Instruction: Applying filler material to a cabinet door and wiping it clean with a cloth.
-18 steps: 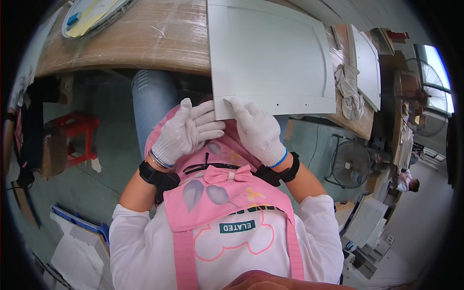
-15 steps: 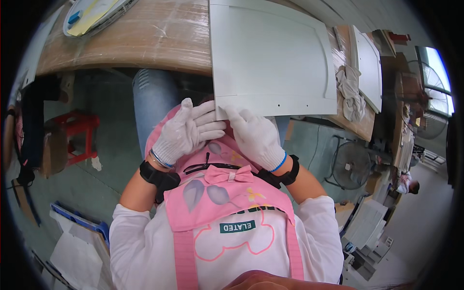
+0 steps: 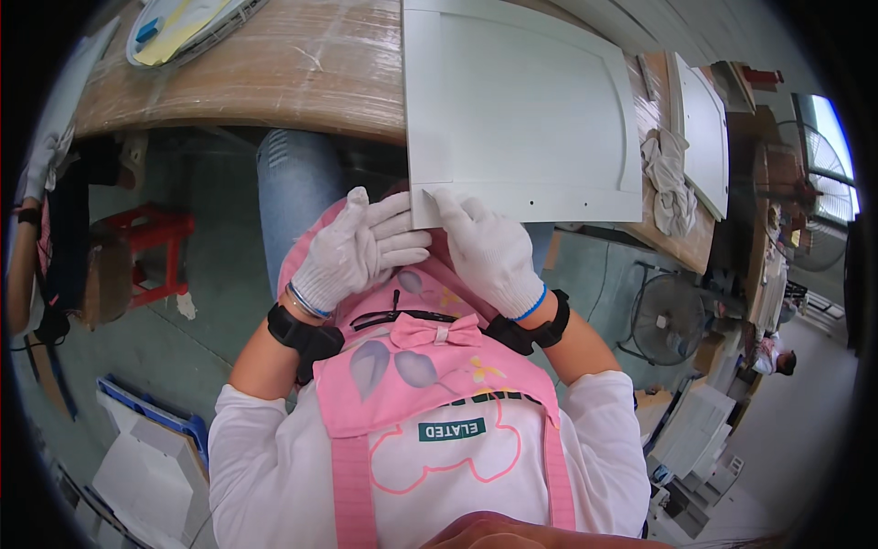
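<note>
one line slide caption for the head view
Gloved right hand at a corner of a white panel overhanging a plastic-wrapped table, open left hand beside that corner.

A white framed panel (image 3: 521,114) (two dark holes (image 3: 531,203) showing) lies flat, overhanging the table (image 3: 247,87).

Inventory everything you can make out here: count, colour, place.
Large flat rectangular panel: 1, white, overhanging the table's near edge
Film-wrapped table: 1, brown, top
Shallow rimmed tray: 1, white, table's left
Small block: 1, blue, in tray
Flat sheet: 1, yellow, in tray
Crumpled cloth item: 1, off-white, table's right
Smaller flat panel: 1, white, beyond cloth
Plastic stool: 1, red, left floor
Round caged fans: 2, dark, right
Co-worker's gloved hand: at least 1, white, left edge
Background clutter: uncountable, mixed, edges
Bib apron: 1, pink, torso
Wrist straps: 2, black, wrists
Left gloved hand: 1, white, palm up, near panel corner
Right gloved hand: 1, white, at panel corner
</note>
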Motion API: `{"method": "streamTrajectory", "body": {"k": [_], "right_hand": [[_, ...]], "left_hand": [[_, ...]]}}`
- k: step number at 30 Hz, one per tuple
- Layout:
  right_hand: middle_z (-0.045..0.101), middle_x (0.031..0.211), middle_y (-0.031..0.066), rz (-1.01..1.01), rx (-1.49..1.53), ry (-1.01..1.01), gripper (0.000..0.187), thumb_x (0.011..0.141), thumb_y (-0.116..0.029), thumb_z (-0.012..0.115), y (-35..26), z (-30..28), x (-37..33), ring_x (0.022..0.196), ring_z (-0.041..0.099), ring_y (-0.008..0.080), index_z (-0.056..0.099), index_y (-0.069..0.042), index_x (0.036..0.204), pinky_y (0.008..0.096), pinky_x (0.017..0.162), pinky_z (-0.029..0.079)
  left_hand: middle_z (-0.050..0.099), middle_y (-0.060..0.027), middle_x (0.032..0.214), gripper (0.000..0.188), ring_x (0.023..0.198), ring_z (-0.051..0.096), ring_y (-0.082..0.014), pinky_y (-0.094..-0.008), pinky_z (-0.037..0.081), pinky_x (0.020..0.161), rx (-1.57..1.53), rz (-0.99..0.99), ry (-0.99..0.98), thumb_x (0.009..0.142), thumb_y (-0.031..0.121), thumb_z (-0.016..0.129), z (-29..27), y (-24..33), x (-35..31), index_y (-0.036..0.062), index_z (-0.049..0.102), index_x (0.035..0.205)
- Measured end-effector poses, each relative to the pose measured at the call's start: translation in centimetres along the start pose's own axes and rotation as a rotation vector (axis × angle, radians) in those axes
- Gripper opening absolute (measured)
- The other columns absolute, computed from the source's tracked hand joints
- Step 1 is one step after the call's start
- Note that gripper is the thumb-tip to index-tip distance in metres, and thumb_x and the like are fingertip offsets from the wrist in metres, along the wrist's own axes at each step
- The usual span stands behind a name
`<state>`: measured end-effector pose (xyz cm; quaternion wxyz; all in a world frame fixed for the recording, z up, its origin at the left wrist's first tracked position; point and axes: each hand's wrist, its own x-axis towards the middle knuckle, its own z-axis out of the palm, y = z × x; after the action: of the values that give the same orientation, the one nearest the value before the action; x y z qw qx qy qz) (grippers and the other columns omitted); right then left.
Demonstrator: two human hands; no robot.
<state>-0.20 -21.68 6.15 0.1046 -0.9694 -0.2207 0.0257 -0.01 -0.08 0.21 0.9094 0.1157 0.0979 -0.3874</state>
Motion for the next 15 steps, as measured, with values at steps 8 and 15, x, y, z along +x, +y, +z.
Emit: {"method": "streamTrajectory", "body": {"k": [8,15], "right_hand": [[0.063,0.089,0.0120,0.030,0.053,0.049,0.051,0.086,-0.008,0.061,0.14,0.12,0.21,0.068,0.065,0.0353,0.054,-0.014,0.136,0.0451,0.058,0.053],[0.064,0.090,0.0122,0.056,0.079,0.029,0.048,0.087,-0.009,0.059,0.25,-0.08,-0.26,0.071,0.066,0.0348,0.055,-0.012,0.135,0.0459,0.061,0.054]], "left_hand": [[0.053,-0.0241,0.142,0.080,0.123,0.059,-0.0345,-0.0457,0.050,0.106,0.022,0.001,-0.003,0.104,0.056,0.038,0.00,-0.01,-0.01,-0.0082,0.030,0.151],[0.053,-0.0242,0.142,0.079,0.123,0.059,-0.0349,-0.0462,0.050,0.106,0.010,0.003,0.001,0.104,0.056,0.038,-0.13,-0.04,-0.02,-0.0083,0.030,0.151]]}}
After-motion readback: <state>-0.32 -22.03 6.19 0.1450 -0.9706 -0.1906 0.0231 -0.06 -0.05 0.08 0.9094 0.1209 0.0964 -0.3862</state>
